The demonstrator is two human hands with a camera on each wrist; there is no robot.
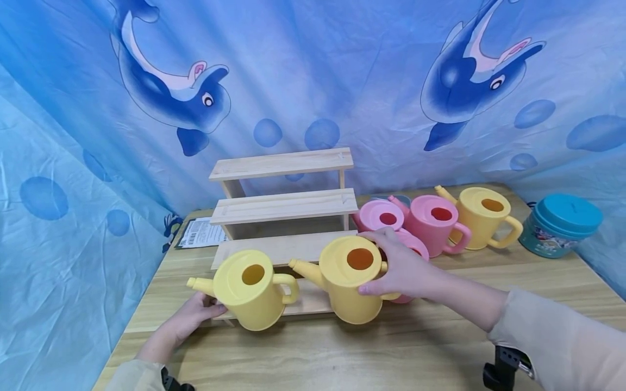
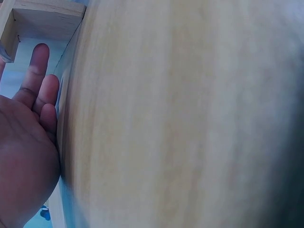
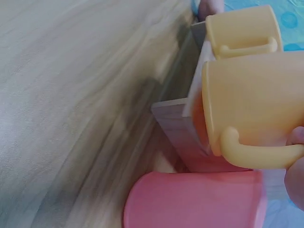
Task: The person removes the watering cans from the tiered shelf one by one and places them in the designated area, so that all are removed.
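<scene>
A smooth yellow watering can, round-topped with an orange-looking opening and a tapered leftward spout, is grasped by the right hand at the right end of the wooden rack. The rack's left end is pinched by the left hand. Farther back, pink cans are clustered.

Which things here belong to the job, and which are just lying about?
In the job: yellow watering can in the right hand; second yellow can on the wooden shelf; left hand at the shelf's end; probably pink cans and third yellow can.

Apparently lying about: teal tub; printed sheet.
</scene>
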